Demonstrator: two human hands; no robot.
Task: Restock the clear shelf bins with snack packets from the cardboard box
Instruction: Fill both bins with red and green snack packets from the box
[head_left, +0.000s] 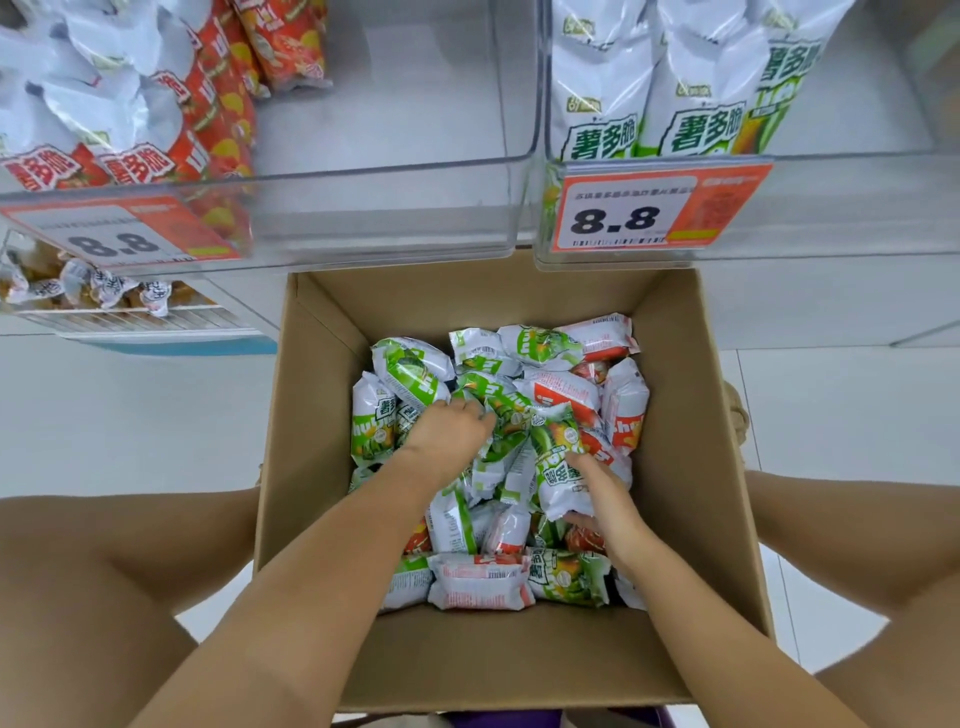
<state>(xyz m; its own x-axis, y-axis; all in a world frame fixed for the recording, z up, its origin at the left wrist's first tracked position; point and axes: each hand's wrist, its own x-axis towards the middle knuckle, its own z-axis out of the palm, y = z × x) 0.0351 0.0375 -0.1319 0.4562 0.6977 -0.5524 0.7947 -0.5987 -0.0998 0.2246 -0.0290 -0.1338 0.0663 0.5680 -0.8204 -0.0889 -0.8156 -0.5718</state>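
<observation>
Two clear bins (395, 208) overhang the cardboard box (691, 467) of packets (478, 579).

I saw a brightly and evenly lit scene, with soft white light that seemed to come from overhead. Shadows were faint; the inner walls of the cardboard box (680, 415) were only slightly darker than its rim. The clear bins (395, 192) showed pale sheen along their front edges. The left price tag (111, 236) was blurred, while the right price tag (654, 213) read sharply. The wide lens bent straight lines near the edges, and the forearms at the bottom looked stretched.
</observation>
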